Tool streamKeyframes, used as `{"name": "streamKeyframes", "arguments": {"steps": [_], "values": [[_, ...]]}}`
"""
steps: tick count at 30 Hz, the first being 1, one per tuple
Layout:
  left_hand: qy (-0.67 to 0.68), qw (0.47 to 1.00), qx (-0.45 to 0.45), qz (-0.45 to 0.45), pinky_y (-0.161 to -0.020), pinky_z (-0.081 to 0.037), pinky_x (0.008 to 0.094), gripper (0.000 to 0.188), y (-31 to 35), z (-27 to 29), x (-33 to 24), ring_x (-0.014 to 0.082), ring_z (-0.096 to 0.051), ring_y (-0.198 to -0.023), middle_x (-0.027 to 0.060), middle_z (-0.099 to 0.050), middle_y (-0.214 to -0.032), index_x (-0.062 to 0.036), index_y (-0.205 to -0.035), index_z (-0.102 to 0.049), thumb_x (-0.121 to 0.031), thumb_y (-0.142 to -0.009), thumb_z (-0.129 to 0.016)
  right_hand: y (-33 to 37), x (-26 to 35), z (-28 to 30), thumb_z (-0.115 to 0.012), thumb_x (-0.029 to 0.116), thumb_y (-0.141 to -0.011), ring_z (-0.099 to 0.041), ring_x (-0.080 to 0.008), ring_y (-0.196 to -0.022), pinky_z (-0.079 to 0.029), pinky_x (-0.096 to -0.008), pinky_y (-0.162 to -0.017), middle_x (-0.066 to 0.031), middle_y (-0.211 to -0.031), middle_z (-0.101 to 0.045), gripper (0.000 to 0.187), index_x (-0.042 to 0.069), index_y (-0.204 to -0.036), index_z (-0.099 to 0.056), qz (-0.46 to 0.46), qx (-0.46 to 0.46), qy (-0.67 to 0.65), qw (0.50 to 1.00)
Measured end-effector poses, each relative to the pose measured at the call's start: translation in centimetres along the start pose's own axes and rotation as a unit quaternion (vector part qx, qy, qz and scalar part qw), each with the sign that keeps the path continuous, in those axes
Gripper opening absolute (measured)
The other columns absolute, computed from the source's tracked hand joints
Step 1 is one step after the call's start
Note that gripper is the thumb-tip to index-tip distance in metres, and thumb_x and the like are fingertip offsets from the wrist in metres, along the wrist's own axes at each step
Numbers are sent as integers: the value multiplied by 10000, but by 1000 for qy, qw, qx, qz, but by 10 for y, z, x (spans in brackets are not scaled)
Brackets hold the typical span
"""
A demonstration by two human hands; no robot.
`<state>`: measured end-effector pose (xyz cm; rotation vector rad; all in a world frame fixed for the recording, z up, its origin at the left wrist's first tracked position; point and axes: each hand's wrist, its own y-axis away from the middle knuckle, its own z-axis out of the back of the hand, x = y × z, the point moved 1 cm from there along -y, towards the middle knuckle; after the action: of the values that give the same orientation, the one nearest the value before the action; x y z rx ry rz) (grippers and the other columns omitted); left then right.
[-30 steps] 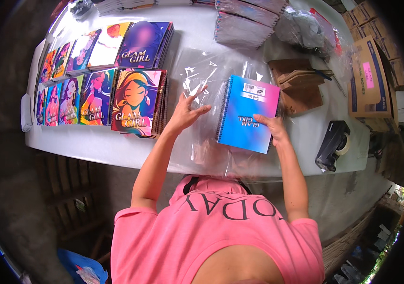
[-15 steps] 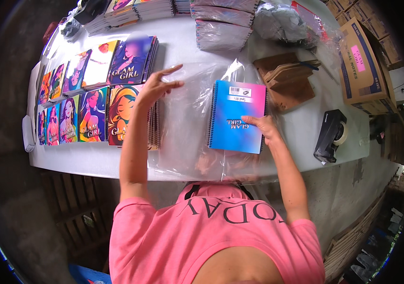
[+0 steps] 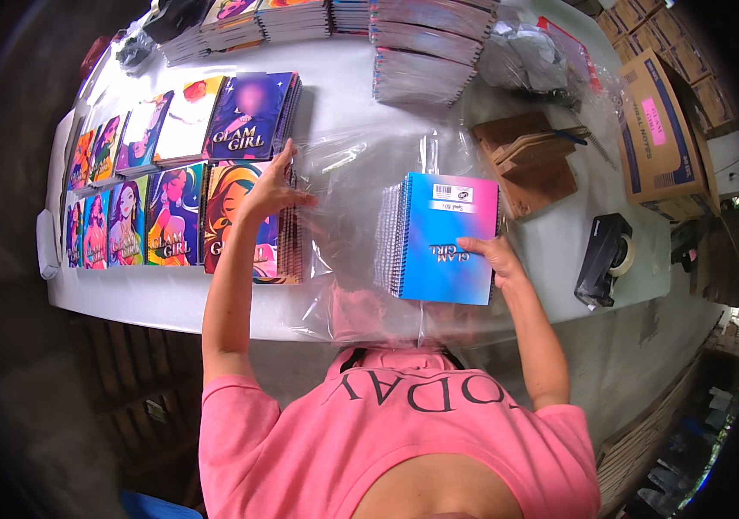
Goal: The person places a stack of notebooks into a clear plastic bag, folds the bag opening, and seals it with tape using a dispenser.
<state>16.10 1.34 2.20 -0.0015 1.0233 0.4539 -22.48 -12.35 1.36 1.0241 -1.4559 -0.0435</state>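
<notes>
My right hand (image 3: 498, 261) grips the right edge of a small pile of spiral notebooks (image 3: 448, 227), thumb on top. The uppermost back cover is blue and pink, with a white label. Clear plastic film (image 3: 348, 259) spreads beside and around the pile; whether the notebooks are inside it cannot be made out. At the left, my left hand (image 3: 273, 189) is open, with index finger and thumb apart. It is against the right side of the front-row notebook stack (image 3: 235, 195), whose top cover shows an illustrated face. A dark purple notebook (image 3: 251, 114) tops the stack behind.
More stacks of colourful notebooks (image 3: 127, 221) fill the table's left side. Tall piles of wrapped notebooks (image 3: 428, 52) rise at the back. To the right are a brown wooden stand (image 3: 525, 164), a black tape dispenser (image 3: 605, 259), crumpled plastic (image 3: 530, 60) and a cardboard box (image 3: 668, 138).
My right hand has drawn the notebooks slightly toward me, and more spiral edges show beneath the top one. My left hand has moved left and nearer, down to the stack's side.
</notes>
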Motion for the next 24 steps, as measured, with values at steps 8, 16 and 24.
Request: {"name": "streamKeyframes", "arguments": {"steps": [8,16,24], "values": [[-38,998,-13,-55,-1099,-271,320,1354,-5,7,12,305,-329,-1344,232,-335,-1442,3,-1468,-26,-223,-464,-906,-18,36,-33,-788,169,-719,-645,-158,-821,-538,-309,-753,-93,-971,-657,448,-21,-1084,-610,-6,48,-15,999],[19,997,0,-71,-1070,-306,395,896,-13,-2,-16,338,-397,-1252,217,-419,-1377,-145,-1416,-373,-217,-633,-802,-50,14,-32,-767,52,-705,-651,-200,-785,-543,-338,-728,-113,-951,-662,400,-73,-1056,-624,15,-47,30,998],[-22,997,25,-64,-924,-437,394,641,42,-44,-7,264,-517,-1105,197,-454,-1337,-188,-1301,-547,-149,-700,-767,-59,5,-34,-775,78,-705,-649,-184,-768,-540,-327,-694,-110,-925,-668,379,-69,-1029,-644,42,-12,38,998]]}}
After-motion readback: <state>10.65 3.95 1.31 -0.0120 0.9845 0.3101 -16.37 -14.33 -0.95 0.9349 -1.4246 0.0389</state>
